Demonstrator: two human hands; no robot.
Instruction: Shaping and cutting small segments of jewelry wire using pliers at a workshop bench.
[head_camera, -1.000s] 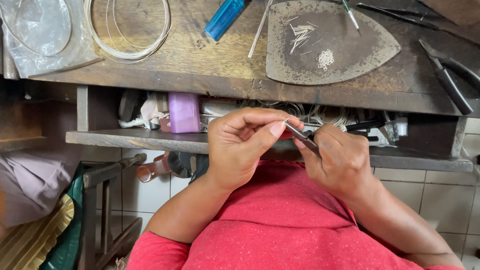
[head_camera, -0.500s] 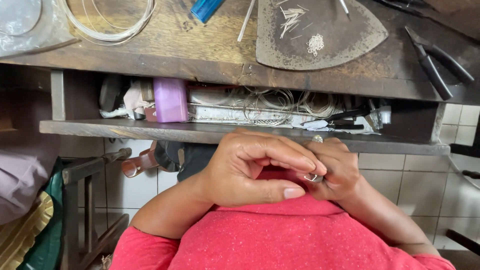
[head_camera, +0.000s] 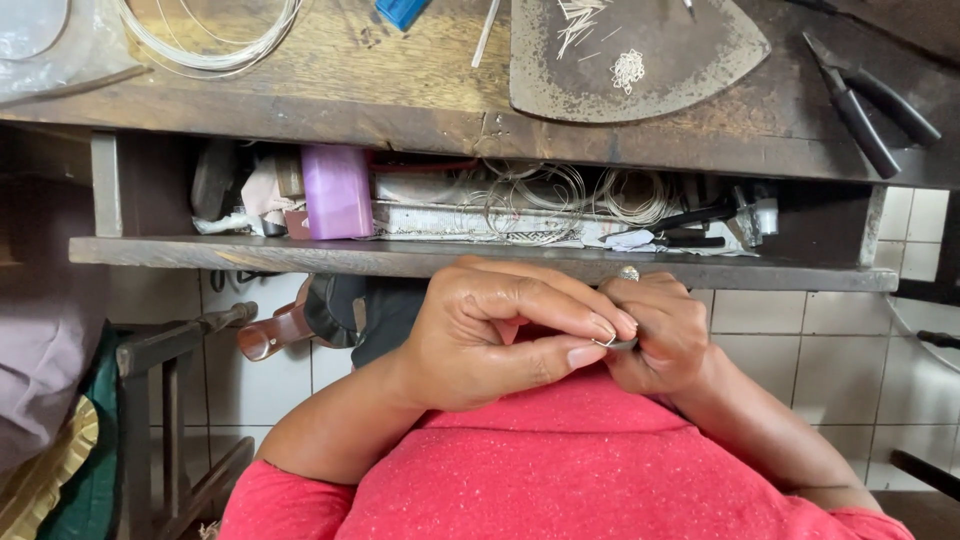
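My left hand (head_camera: 500, 335) and my right hand (head_camera: 660, 330) meet close to my chest, over my red shirt (head_camera: 560, 470), just below the drawer's front edge. Between my left thumb and forefinger I pinch a small loop of thin silver wire (head_camera: 606, 343). My right hand is closed around a small dark plier-like tool (head_camera: 625, 346). Only its tip shows, touching the wire loop. One finger of my right hand wears a ring (head_camera: 629, 273).
A wooden bench (head_camera: 400, 90) carries a worn metal plate (head_camera: 640, 60) with wire bits, black pliers (head_camera: 865, 105), a wire coil (head_camera: 210, 45) and a blue lighter (head_camera: 400, 10). The open drawer (head_camera: 400, 258) holds a purple box (head_camera: 337, 191) and wire coils (head_camera: 540, 195). A wooden stool (head_camera: 170, 400) stands lower left.
Both hands have dropped from the drawer's edge toward my chest. The tool's jaws, plain a second ago, are now mostly hidden in my right hand. My left fingers have closed tighter on the wire.
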